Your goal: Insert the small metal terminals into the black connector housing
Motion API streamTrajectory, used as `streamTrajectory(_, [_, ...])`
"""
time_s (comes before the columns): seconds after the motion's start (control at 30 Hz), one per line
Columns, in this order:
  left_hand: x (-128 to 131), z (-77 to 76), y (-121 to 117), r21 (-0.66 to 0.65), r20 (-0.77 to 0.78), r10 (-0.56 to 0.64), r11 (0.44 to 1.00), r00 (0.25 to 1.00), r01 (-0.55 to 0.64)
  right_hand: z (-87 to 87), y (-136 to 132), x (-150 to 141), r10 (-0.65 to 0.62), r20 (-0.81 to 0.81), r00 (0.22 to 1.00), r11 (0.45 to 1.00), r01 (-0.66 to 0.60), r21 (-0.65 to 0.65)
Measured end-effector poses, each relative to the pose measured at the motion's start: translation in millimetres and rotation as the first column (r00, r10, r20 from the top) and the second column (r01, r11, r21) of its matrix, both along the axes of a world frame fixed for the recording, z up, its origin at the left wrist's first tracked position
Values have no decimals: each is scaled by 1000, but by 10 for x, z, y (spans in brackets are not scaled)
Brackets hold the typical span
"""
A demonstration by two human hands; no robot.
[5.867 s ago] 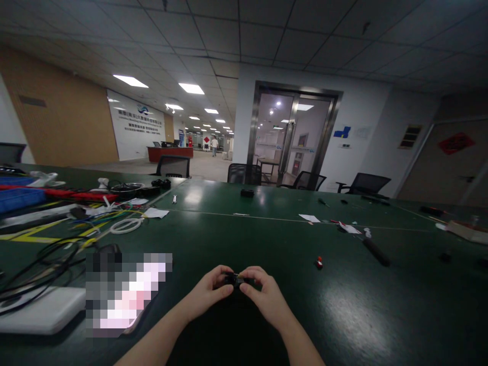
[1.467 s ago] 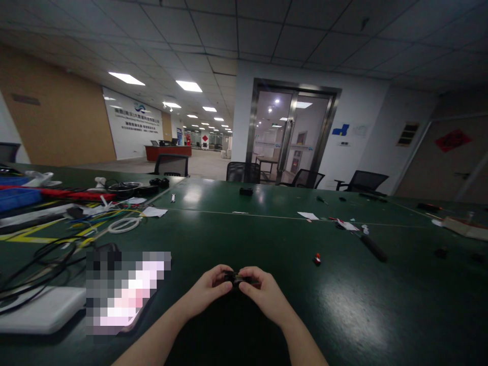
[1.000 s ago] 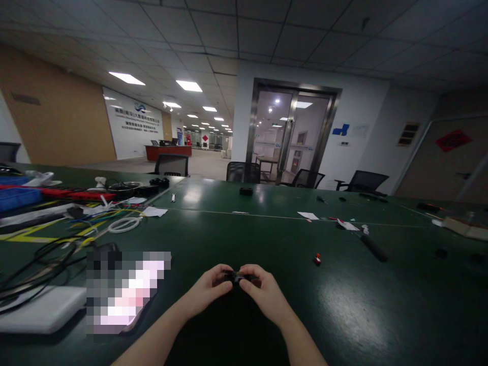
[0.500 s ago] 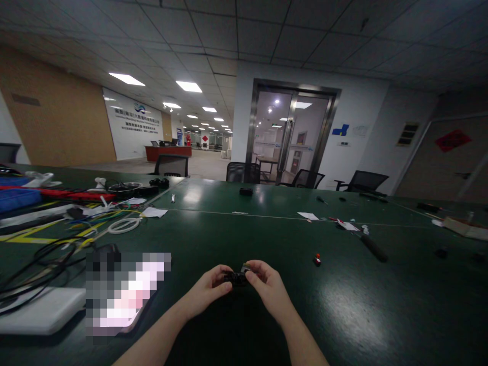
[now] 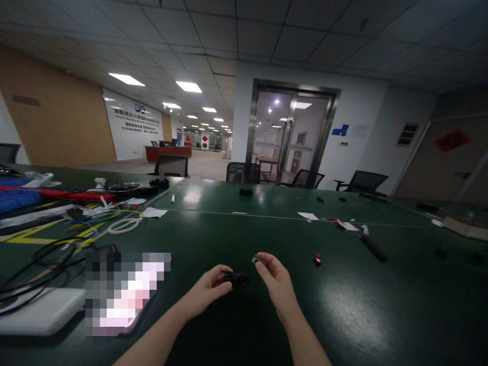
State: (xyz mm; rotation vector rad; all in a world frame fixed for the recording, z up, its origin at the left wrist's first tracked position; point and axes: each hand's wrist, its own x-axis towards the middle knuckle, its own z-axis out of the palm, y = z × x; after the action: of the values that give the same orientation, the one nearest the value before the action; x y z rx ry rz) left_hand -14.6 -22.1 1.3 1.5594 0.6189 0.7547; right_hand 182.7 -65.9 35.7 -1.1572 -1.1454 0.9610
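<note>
My left hand [image 5: 212, 284] is closed on a small black part [image 5: 238, 278] with an uneven, shiny surface, held low over the green table. Its exact kind is too small to make out. To the right, my right hand [image 5: 275, 277] pinches a small grey, flat-looking piece [image 5: 255, 260] between thumb and fingertips. That piece is apart from the black part, a little above and to the right of it. A small red and black object [image 5: 317, 260] lies on the table to the right of my right hand.
On the left lie a blurred-out phone [image 5: 133, 300], a white box-like device [image 5: 41, 310], tangled black cables [image 5: 46, 264] and a coiled white cable [image 5: 124, 226]. A dark-handled tool [image 5: 373, 248] rests at right. A small black block [image 5: 246, 191] sits further back on the green table [image 5: 213, 234].
My right hand has moved up and to the right with the small grey piece, away from the black part. My left hand and the black part stay almost in place.
</note>
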Motion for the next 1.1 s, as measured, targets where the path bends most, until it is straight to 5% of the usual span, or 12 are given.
streamTrajectory(1.1, [-8, 72, -44, -39, -28, 14, 999, 1000, -15, -132, 95, 100, -204, -212, 956, 978, 206, -11])
